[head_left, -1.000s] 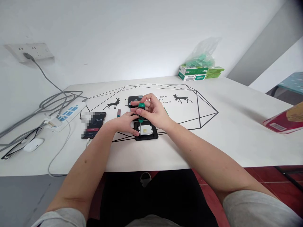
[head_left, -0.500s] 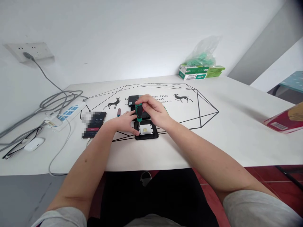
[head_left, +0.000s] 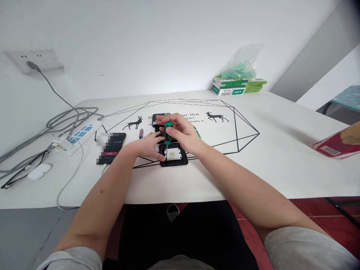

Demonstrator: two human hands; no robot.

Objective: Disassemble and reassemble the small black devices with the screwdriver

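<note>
One white counter (head_left: 230, 176) runs back to the wall, with two deer printed on it; its near edge passes below both forearms. At its far side stand a few green-and-white boxes (head_left: 229, 85), at least three, under one clear plastic bag (head_left: 242, 63). One power strip (head_left: 81, 135) lies on the left, and one red packet (head_left: 330, 148) sits on the right, cut by the picture's edge. White surface stretches from the right forearm to that packet, and a narrower band lies between the black frame (head_left: 173, 163) and the near edge.

One phone (head_left: 116, 144) lies left of the left grip (head_left: 147, 145), which is spread and closed round nothing, its thumb at the frame's left edge. The frame, with a pale panel inside, lies flat just below the right grip (head_left: 182, 131). That grip is closed on one green-and-black screwdriver (head_left: 167, 132), held nearly upright, whose tip seems to meet the frame's inner left side. Behind the hands lies one black device (head_left: 161, 117), partly covered; one small red-and-blue tool (head_left: 141, 133) rests near the left fingers.
</note>
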